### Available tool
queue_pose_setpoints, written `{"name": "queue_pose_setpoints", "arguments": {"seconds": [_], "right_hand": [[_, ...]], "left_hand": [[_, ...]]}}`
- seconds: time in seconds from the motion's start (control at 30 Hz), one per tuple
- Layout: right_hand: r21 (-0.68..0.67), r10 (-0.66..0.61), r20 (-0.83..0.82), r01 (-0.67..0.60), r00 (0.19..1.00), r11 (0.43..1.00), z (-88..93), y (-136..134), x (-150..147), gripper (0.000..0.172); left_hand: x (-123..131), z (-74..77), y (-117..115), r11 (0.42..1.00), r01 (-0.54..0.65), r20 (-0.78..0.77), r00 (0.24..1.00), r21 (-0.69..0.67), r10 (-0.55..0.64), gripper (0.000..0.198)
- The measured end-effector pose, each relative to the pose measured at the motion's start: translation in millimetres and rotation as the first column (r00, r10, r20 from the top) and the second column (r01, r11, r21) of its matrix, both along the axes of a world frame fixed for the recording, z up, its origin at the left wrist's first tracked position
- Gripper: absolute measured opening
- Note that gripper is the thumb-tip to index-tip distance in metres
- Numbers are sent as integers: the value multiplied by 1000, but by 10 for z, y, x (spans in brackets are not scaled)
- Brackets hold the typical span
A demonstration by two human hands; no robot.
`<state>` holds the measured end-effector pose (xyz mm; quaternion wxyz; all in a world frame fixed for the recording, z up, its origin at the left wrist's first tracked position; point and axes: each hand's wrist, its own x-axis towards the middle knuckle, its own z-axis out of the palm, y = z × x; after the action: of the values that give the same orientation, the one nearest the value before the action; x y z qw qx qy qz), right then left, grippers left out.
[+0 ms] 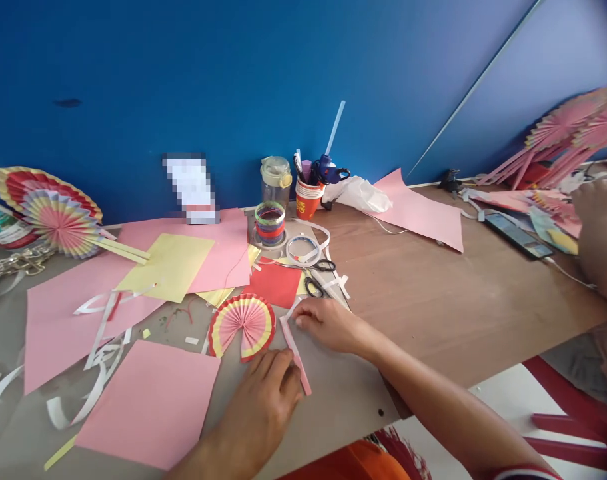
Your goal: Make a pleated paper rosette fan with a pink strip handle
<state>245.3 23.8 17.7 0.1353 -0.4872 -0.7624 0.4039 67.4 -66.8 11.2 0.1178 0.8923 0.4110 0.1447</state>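
Note:
A narrow folded pink paper strip [297, 359] lies slantwise on the grey table mat. My left hand [268, 390] has its fingers curled against the lower part of this strip, holding it down. At the strip's upper end my right hand [328, 323] pinches with thumb and forefinger at a thin white tape strip [292, 309]. Just left of the strip rests a pleated paper fan [242, 323] in pink, yellow and red, spread into an open arch. Behind my right hand are black-handled scissors [314, 287] and a red paper square [276, 285].
Pink sheets [150, 403], a yellow sheet [176, 267] and curled white strips [100, 377] cover the left side. At the back stand a jar [276, 177] and a red paper cup [308, 200] with a glue gun [328, 170]. Another person's arm [600, 240] reaches in near a phone [518, 235].

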Motion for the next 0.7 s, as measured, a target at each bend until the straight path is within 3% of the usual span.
{"name": "queue_pose_setpoints", "arguments": {"seconds": [0.07,0.17,0.23,0.4,0.53,0.63,0.7], "right_hand": [[78,-13,32,10,999,997,8,-5,-13,17],[238,-142,19,133,990,962,11,38,-13,20],[270,-168,11,159,986,950,6,68,6,15],[305,3,178,-58,984,950,-51,-9,-69,10],[387,-2,281,-111,960,915,-127,-116,-211,15],[305,-19,125,-20,992,952,-141,-97,-230,5],[97,-80,-114,91,990,991,-107,-50,-207,11]], "left_hand": [[-8,11,18,1000,-4,4,1000,-22,4,15],[-3,-1,24,1000,5,2,1000,-22,-5,17],[4,-10,25,1000,13,4,1000,-29,-13,20],[26,-41,35,999,24,42,999,-45,-22,20],[28,-68,23,998,34,74,997,-58,-30,23],[-4,-50,12,992,40,130,991,-117,-25,22],[-42,-25,18,982,0,227,973,-188,43,21]]}}
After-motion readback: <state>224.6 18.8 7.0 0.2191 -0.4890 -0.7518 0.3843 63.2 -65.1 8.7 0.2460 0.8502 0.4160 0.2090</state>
